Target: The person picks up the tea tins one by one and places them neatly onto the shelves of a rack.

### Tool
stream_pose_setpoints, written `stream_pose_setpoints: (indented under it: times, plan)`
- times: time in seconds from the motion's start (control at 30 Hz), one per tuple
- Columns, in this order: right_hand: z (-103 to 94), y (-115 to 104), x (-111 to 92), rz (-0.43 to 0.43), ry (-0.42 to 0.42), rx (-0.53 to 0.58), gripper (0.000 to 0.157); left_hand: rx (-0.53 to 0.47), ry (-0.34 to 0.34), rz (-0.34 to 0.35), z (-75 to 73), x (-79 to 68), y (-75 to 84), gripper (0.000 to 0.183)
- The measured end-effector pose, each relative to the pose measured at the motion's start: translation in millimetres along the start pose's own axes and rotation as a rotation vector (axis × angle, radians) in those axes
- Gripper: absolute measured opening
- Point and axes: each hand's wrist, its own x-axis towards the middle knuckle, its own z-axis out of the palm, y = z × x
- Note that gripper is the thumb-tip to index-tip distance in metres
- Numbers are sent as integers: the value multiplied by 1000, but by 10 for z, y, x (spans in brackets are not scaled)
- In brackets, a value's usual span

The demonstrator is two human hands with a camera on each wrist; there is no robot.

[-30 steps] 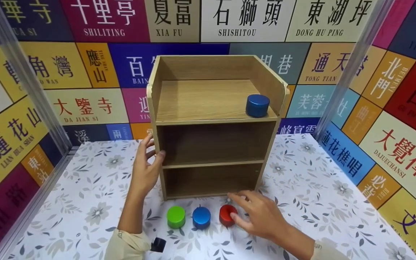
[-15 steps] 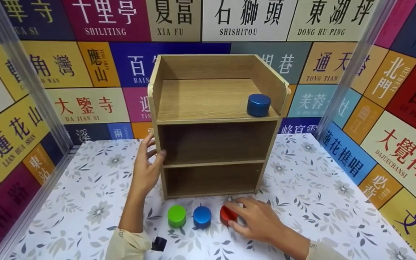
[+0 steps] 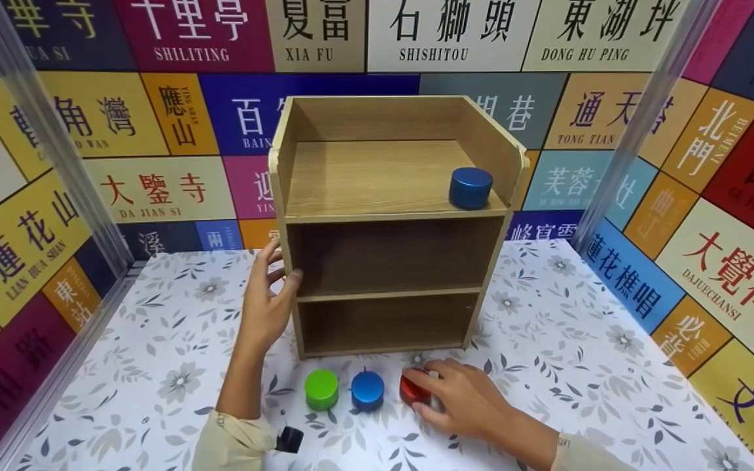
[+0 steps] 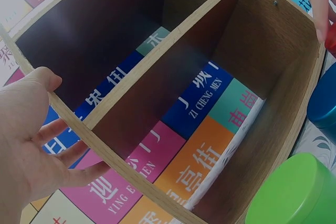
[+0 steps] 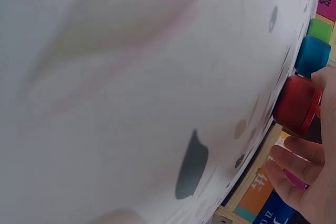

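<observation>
My left hand (image 3: 267, 294) holds the left side panel of a small wooden shelf (image 3: 390, 216). Its thumb lies over the panel's front edge, the other fingers on the outer side, as the left wrist view shows. Down at the shelf's front right, my right hand (image 3: 465, 396) has thumb and index finger about a red round tin (image 3: 411, 387), partly hidden by that hand. In the right wrist view the thumb touches the red tin (image 5: 296, 104). Left of it on the cloth stand a blue tin (image 3: 368, 390) and a green tin (image 3: 321, 389).
Another blue tin (image 3: 470, 188) stands at the front right corner of the shelf's top tier. White floral cloth (image 3: 174, 386) covers the table. Panels with printed signs (image 3: 161, 186) enclose the back and sides. A small black object (image 3: 290, 439) sits at the left sleeve.
My right hand's fingers have drawn in from the shelf's bottom edge and closed about the red tin. The left hand keeps its place on the shelf. The view has shifted slightly.
</observation>
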Motion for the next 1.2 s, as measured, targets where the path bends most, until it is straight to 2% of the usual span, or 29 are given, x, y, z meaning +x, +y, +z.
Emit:
stream_pose_setpoints:
  times: [0.13,0.3,0.4,0.63,0.9,1.2]
  plan:
    - [9,8,-2,1,-8,-6,51,-8,-1,-14,9,2,50,61]
    - [12,10,2,10,-19,-11,51,-6,-23,-51,-4,-62,297,60]
    - [13,13,3,12,-23,-7,51,-2,-31,-62,-15,-81,364,60]
    - [15,16,3,-17,-11,7,49,0,-9,-23,-8,-2,34,61]
    - [23,3,1,-1,-21,27,46,8,-4,6,-7,-13,17,59]
    - [5,0,5,2,-13,34,46,12,-5,-4,-7,-15,16,59]
